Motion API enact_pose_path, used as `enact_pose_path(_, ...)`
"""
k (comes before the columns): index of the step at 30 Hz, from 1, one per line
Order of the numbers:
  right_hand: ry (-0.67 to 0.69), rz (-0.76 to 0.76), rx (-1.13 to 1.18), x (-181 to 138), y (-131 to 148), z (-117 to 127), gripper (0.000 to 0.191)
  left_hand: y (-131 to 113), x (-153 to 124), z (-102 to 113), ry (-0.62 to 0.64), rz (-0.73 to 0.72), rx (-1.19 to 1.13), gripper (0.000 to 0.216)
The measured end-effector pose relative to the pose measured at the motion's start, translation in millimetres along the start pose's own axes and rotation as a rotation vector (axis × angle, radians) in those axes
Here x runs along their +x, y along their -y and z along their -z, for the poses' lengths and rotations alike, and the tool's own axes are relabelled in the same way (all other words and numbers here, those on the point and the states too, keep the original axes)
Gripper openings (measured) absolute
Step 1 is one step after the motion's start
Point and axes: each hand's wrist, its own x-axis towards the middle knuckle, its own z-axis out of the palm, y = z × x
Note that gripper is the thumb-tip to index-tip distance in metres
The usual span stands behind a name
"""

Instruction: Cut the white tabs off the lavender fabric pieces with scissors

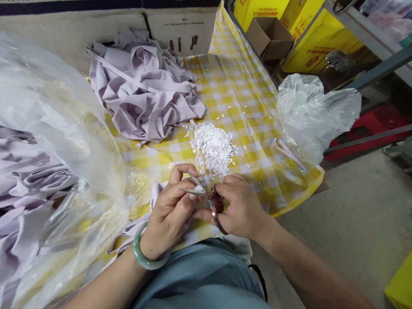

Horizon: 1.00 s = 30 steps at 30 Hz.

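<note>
My right hand (240, 206) is closed around the handles of a pair of scissors (216, 211), whose blades stand apart and point left. Close against the blades, my left hand (175, 201) pinches a lilac fabric strip (156, 193), and a small pale end of it shows between the blades. More of that fabric trails below the left wrist, which wears a green bangle (137, 249). Just beyond both hands lies a heap of small white clippings (213, 148). My left fingers partly hide the fabric they hold.
A crumpled pile of lilac fabric strips (144, 86) lies at the back left. Clear plastic sheeting (96, 171) covers the left side, over more lilac cloth (28, 180). On the right, a plastic bag (312, 111) hangs beside the checked tablecloth (257, 128). A loose strip (289, 153) lies near its edge.
</note>
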Motion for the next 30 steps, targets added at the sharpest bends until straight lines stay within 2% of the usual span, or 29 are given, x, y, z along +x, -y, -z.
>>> enact_pose_path(9,-0.039,-0.020,-0.046,-9,-11,-1,0.051,5,5,-4,0.044,0.034,0.036,0.032)
enact_pose_path(13,-0.057,-0.096,-0.090,-13,-18,-4,0.052,4,11,-8,0.058,0.063,0.042,0.032)
enact_pose_path(18,-0.006,-0.232,0.154,-14,-23,4,0.050,6,12,-13,0.059,0.109,0.000,0.034)
enact_pose_path(20,-0.008,-0.223,0.271,-15,-25,8,0.043,4,11,-11,0.056,0.135,-0.023,0.033)
enact_pose_path(23,-0.036,-0.092,0.441,-16,-25,8,0.037,-9,10,1,0.087,0.149,-0.078,0.034)
enact_pose_path(25,-0.042,-0.001,0.560,-9,-20,1,0.036,-27,12,16,0.106,0.154,-0.120,0.033)
enact_pose_path(28,-0.035,0.105,0.671,17,2,-15,0.040,-62,19,44,0.113,0.165,-0.162,0.030)
enact_pose_path(30,-0.005,0.146,0.725,40,22,-29,0.036,-82,25,63,0.079,0.113,-0.153,0.028)
